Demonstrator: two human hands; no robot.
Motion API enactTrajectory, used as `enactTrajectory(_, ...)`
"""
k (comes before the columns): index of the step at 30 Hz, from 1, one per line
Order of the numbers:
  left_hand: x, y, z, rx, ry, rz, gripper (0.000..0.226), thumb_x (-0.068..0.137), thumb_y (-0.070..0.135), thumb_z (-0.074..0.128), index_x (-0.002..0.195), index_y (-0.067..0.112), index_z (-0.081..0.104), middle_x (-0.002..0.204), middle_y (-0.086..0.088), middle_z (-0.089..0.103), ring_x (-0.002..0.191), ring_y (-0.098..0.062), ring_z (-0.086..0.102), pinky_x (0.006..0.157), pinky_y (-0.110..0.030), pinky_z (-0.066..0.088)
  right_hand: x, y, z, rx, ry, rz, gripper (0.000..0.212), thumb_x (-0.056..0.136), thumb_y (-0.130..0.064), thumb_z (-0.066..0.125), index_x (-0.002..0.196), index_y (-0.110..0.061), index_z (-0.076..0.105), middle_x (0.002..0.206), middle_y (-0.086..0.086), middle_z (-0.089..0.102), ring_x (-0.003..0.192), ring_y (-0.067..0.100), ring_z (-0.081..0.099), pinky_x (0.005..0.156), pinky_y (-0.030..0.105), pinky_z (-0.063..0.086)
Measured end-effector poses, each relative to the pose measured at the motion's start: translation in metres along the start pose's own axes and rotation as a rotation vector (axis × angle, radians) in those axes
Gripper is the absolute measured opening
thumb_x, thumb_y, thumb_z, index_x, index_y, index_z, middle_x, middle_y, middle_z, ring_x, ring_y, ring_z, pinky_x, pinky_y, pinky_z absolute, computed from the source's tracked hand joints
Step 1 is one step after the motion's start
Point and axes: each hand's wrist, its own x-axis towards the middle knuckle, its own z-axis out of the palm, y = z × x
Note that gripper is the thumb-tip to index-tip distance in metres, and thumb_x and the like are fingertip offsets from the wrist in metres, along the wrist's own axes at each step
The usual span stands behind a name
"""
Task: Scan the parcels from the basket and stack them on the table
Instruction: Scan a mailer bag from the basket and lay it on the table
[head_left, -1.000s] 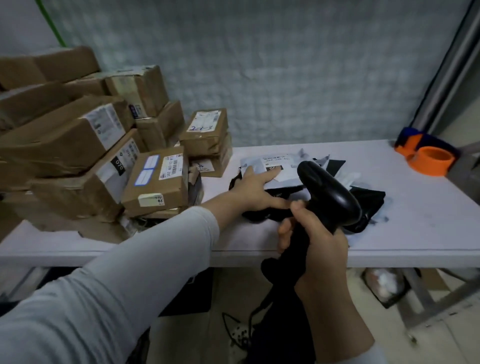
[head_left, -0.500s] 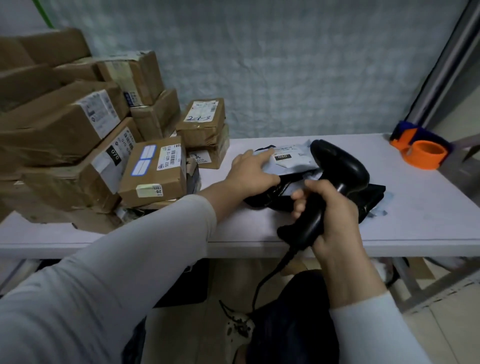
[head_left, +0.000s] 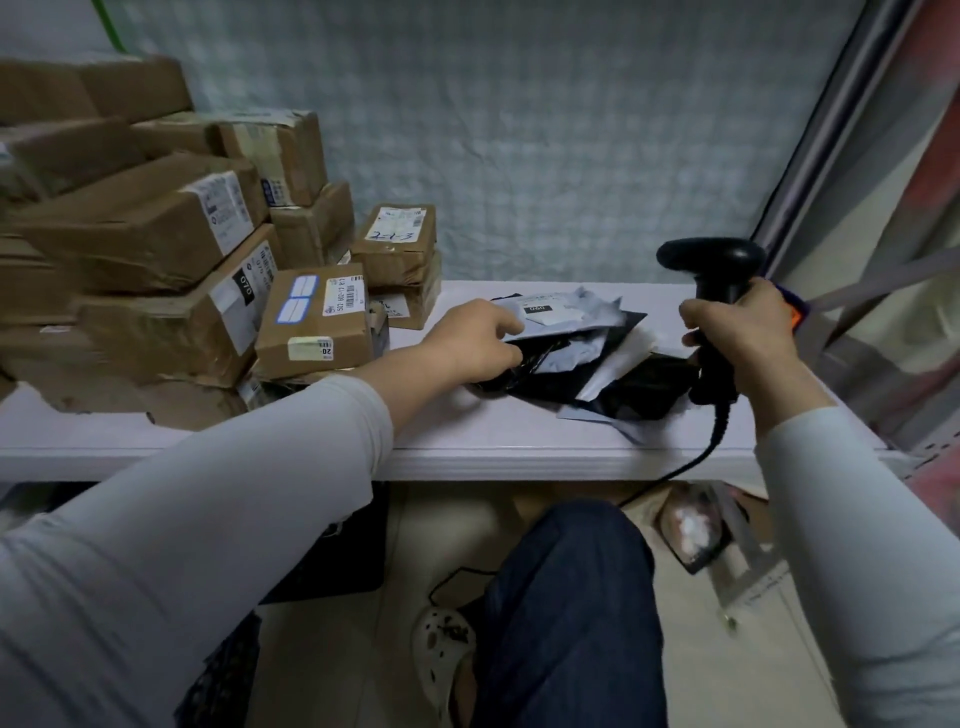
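Observation:
A grey poly mailer parcel (head_left: 563, 314) with a white label lies on top of a heap of black and white mailers (head_left: 613, 374) in the middle of the white table (head_left: 467, 447). My left hand (head_left: 470, 340) holds the grey parcel's left edge, fingers over it and thumb beneath. My right hand (head_left: 737, 332) grips the handle of a black barcode scanner (head_left: 711, 260), held upright to the right of the heap with its head pointing left. The scanner's cable (head_left: 696, 460) hangs over the table's front edge.
Several taped cardboard boxes (head_left: 311, 312) are stacked on the table's left half against the wall. An orange object (head_left: 794, 318) peeks out behind my right hand. My knee (head_left: 571, 597) and a shoe (head_left: 441, 654) are below the table, beside a dark object (head_left: 337, 545).
My right hand has carried the scanner from over the parcels out to the right and turned it upright. My left hand stays at the grey parcel's edge.

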Motion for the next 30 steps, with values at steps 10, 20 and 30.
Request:
enactTrajectory(10, -0.009, -0.005, -0.007, -0.006, 0.037, -0.04, 0.043, 0.085, 0.011, 0.063, 0.128, 0.016, 0.06, 0.122, -0.002, 0.062, 0.117, -0.019, 0.056, 0.103, -0.03, 0.042, -0.003, -0.009, 0.022, -0.529, 0.047, -0.401, 0.052, 0.076, -0.011, 0.068, 0.122, -0.001, 0.046, 0.116, 0.025, 0.061, 0.106, 0.043, 0.056, 0.081, 0.044, 0.046)
enactTrajectory(20, 0.015, 0.028, 0.029, 0.01, -0.056, 0.118, 0.016, 0.085, 0.013, 0.058, 0.087, 0.024, 0.046, 0.087, 0.001, 0.046, 0.083, -0.014, 0.042, 0.075, -0.027, 0.033, 0.026, 0.044, -0.021, -0.455, -0.224, 0.039, 0.034, 0.068, -0.02, 0.085, 0.087, 0.001, 0.065, 0.067, 0.021, 0.067, 0.064, 0.037, 0.068, 0.071, 0.048, 0.059)
enactTrajectory(30, 0.034, 0.058, 0.047, 0.092, -0.038, 0.173, 0.008, 0.091, 0.017, 0.053, 0.086, 0.024, 0.054, 0.096, -0.011, 0.063, 0.093, -0.025, 0.056, 0.087, -0.035, 0.046, 0.09, 0.09, -0.019, -0.004, 0.008, 0.257, 0.023, 0.079, -0.002, 0.071, 0.101, 0.0, 0.063, 0.086, 0.017, 0.06, 0.079, 0.029, 0.059, 0.073, 0.039, 0.052)
